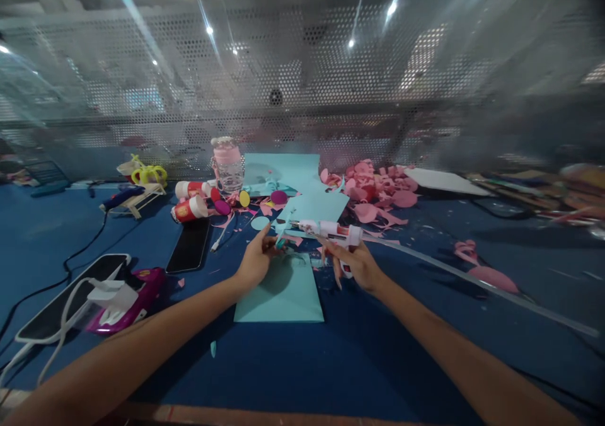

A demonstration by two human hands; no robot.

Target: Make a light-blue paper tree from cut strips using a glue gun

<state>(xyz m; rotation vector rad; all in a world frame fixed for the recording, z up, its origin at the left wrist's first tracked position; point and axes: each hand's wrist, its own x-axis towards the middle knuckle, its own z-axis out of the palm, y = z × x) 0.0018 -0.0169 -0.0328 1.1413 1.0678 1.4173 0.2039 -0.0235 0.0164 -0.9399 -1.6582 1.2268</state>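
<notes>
We see a blue table (293, 363) filling the lower half of the frame, backed by a perforated metal screen (302, 73) across the top. At centre, just under both hands, lies a light blue sheet of paper (283, 290); a second light blue sheet (314, 207) lies above it, toward the screen. To the upper right of centre sits a heap of pink paper scraps (378, 189). A long clear strip (472, 281) runs diagonally from the centre toward the lower right. Left of centre lies a dark phone (190, 244), face up, and farther to the lower left a magenta tool (137, 297) rests beside a white cable. Behind the phone lie two red and white cups (191, 202) on their sides, with a clear pink-lidded bottle (227, 164) standing just right of them.

Our right hand (357, 265) is closed around the grip of a white glue gun (331, 229), whose nozzle points left toward the other hand. Our left hand (258, 259) pinches a small light blue paper piece (282, 232) between thumb and fingertips, close to the nozzle; we cannot tell whether they touch.
</notes>
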